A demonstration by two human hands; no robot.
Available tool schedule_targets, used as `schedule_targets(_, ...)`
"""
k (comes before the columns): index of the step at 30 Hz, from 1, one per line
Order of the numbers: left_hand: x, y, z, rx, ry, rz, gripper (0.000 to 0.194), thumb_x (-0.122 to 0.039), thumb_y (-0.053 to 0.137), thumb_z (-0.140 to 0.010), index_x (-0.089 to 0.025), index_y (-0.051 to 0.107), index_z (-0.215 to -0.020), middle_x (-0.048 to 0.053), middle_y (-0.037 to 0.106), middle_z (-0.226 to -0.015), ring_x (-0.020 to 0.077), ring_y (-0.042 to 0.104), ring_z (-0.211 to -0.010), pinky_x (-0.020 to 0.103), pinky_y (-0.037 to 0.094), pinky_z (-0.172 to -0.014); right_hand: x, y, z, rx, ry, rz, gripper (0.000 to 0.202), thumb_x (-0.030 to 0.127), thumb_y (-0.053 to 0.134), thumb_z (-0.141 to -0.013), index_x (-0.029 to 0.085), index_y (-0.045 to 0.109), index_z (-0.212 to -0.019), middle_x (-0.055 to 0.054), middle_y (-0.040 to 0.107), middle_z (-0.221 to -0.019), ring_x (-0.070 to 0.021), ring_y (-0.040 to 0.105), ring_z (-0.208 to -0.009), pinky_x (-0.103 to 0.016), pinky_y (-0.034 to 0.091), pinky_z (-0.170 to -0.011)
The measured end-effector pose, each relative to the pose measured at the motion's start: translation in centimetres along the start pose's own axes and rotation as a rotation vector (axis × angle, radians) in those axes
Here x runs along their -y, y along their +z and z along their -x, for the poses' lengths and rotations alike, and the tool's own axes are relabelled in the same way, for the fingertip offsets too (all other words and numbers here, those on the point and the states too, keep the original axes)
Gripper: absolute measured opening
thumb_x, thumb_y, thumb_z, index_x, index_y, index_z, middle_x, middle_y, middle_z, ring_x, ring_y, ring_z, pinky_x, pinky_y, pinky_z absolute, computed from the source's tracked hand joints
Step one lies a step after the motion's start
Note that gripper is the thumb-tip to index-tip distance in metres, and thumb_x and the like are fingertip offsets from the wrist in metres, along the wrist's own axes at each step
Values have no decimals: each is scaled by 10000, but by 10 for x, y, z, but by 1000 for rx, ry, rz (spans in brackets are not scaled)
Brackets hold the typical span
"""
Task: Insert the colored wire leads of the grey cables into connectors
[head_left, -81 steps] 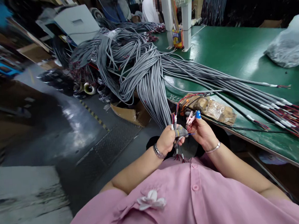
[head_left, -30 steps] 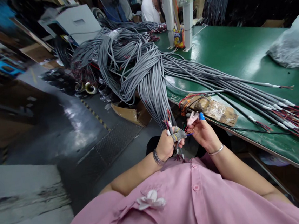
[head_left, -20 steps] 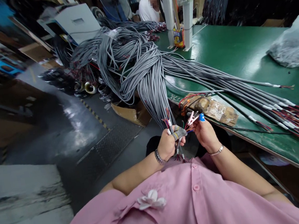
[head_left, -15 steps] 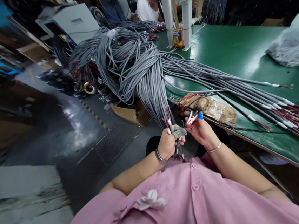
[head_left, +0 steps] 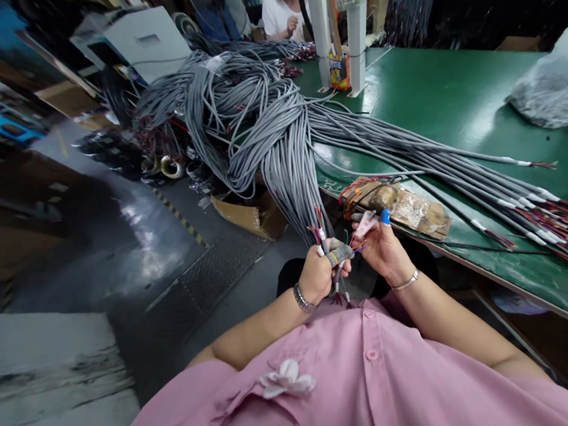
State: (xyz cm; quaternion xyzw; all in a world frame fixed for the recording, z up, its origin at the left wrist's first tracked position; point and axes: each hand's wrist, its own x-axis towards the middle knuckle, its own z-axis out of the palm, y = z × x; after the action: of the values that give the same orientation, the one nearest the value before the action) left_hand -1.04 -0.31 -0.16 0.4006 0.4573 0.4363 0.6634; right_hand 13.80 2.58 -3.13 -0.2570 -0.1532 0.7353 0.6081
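My left hand (head_left: 322, 269), with grey covers on its finger and thumb, is closed around the ends of grey cables (head_left: 323, 241) whose thin coloured wires fan out. Just right of it, my right hand (head_left: 385, 250) pinches a small pale pink tool (head_left: 364, 225) beside the wire tips. One of its fingertips wears a blue cap (head_left: 385, 216). The tool is blurred, and whether its jaws touch a wire cannot be made out. From a large looped bundle of grey cables (head_left: 283, 126), strands hang down by my left hand.
Cables with stripped coloured ends (head_left: 556, 227) lie across the green table (head_left: 428, 92). By its near edge sits a taped wooden block (head_left: 414, 210). A plastic bag (head_left: 553, 90) is at the right. Beyond the white post (head_left: 317, 29) sits a person in white (head_left: 277, 13).
The pink tool's spread arms have come together in my right hand, and the blue-capped finger has shifted slightly right. The person's hand now shows at the chest. My left hand is nearly unmoved.
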Motion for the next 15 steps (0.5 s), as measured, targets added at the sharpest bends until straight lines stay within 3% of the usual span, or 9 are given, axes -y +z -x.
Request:
schedule_targets(4,0,-3,3,24,31,37,300,-397,744,-676,-140,589,-657,6,608,-500,88,511,-398,196,380,-400,3,-6,3,53,52,3,391,595,672,-774,209,698,-831,-29,738,-867,-125,633,-686,-242,505,-616)
schedule_targets(8,1,-1,3,9,51,77,283,-377,738,-695,-140,589,-652,1,605,-495,80,504,-396,185,363,-394,5,-8,5,55,27,29,289,506,712,-782,222,683,-830,-23,739,-891,-128,647,-730,-235,500,-628)
schedule_targets(15,1,2,2,-16,70,109,269,-374,734,-698,-144,598,-667,-2,612,-507,78,510,-404,180,366,-397,4,-6,5,-14,20,110,377,576,718,-740,214,685,-841,-13,711,-820,-127,621,-688,-228,485,-577)
